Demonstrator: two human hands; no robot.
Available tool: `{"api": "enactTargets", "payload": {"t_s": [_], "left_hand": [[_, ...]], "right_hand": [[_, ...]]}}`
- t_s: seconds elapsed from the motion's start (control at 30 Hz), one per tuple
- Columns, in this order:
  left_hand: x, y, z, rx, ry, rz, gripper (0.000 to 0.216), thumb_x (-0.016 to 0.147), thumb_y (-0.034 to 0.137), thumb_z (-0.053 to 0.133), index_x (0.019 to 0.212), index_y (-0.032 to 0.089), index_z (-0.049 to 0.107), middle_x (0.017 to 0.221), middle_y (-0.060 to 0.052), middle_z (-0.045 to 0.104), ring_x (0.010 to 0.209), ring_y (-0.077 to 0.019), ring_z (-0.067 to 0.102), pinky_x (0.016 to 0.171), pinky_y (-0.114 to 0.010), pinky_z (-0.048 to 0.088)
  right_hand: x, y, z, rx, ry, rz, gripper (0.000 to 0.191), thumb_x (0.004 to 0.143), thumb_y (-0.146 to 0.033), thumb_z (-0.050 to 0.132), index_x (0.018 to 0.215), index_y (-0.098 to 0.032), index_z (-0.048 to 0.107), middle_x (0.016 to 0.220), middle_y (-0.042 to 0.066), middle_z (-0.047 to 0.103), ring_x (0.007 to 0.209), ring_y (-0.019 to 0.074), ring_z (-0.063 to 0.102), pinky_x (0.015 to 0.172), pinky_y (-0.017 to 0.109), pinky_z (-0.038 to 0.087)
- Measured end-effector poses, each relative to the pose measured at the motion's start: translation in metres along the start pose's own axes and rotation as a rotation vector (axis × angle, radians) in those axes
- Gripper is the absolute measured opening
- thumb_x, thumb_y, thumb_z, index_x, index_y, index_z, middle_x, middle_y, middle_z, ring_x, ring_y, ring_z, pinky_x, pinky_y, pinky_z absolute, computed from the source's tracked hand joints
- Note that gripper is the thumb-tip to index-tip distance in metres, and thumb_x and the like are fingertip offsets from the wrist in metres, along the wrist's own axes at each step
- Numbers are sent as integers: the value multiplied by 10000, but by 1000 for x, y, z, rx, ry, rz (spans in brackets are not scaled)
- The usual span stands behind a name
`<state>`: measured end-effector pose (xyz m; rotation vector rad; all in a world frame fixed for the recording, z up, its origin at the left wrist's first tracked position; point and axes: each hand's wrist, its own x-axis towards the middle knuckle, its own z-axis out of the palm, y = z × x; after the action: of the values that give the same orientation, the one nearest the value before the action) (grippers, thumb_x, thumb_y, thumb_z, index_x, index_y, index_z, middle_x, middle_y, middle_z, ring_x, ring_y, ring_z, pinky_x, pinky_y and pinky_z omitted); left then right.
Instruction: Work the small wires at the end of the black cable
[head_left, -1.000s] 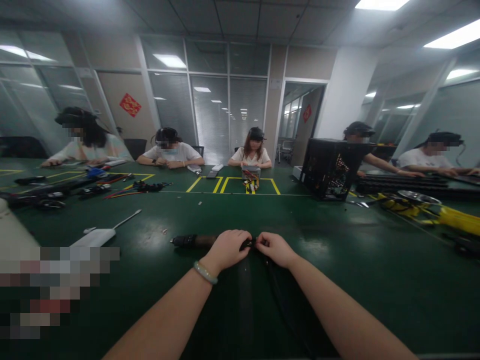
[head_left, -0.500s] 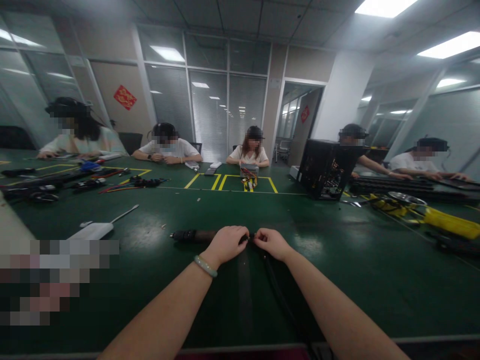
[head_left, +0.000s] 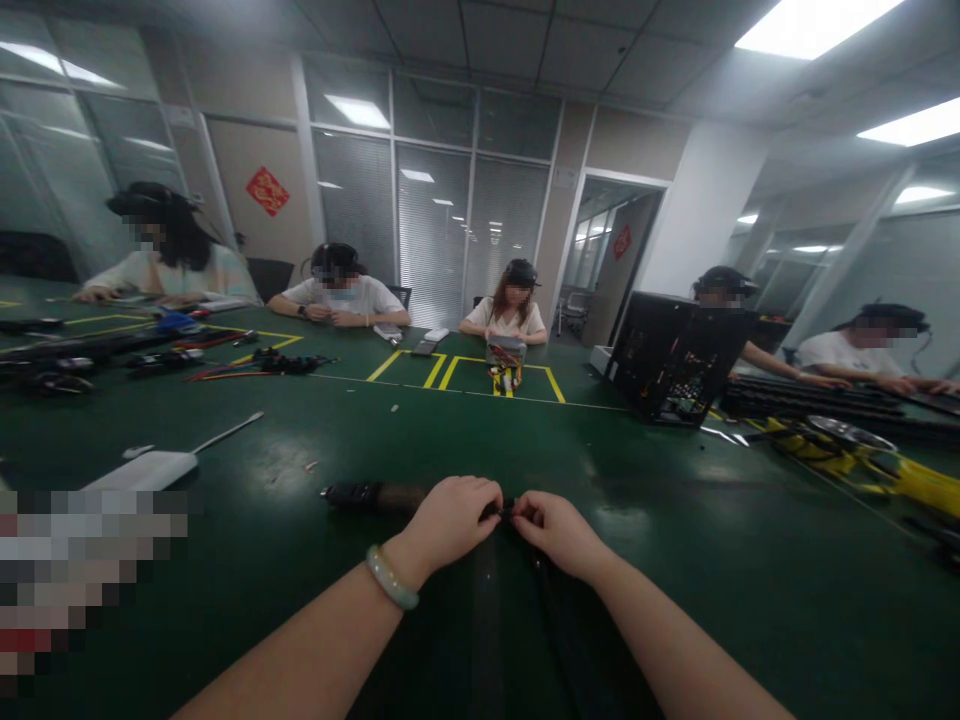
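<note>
In the middle of the green table lies a dark, rod-shaped electric screwdriver (head_left: 390, 498), its metal tip pointing left. My left hand (head_left: 450, 520), with a pale green bangle at the wrist, is closed round its rear end. Close beside it, my right hand (head_left: 559, 532) pinches the black end piece of a cable at the back of the screwdriver. The black cable (head_left: 553, 620) runs from there toward me over the table. Fingers hide the joint between the two, so I cannot tell whether they are connected.
A white tool with a thin shaft (head_left: 150, 470) lies at left beside a blurred-out patch. Bundled wires (head_left: 281, 362) lie farther left. A black computer case (head_left: 671, 355) stands at right, near yellow-and-black parts (head_left: 915, 485). Several people sit across the table; a grey wired box (head_left: 506, 350) stands before one.
The view has shifted slightly, so my hands and the screwdriver appear a little lower. Both hands keep their holds at the screwdriver's rear end.
</note>
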<state>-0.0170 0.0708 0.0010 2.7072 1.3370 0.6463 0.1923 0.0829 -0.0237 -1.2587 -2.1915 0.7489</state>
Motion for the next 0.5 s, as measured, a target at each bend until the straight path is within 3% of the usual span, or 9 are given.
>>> {"api": "enactTargets", "payload": {"t_s": [0.5], "left_hand": [[3, -4, 4, -25, -30, -29, 74, 852, 255, 607, 919, 222, 605, 908, 4, 637, 868, -183, 585, 777, -325, 420]], "right_hand": [[0, -2, 0, 50, -8, 50, 117, 871, -250, 572, 913, -212, 674, 829, -4, 667, 718, 143, 594, 629, 232, 413]]}}
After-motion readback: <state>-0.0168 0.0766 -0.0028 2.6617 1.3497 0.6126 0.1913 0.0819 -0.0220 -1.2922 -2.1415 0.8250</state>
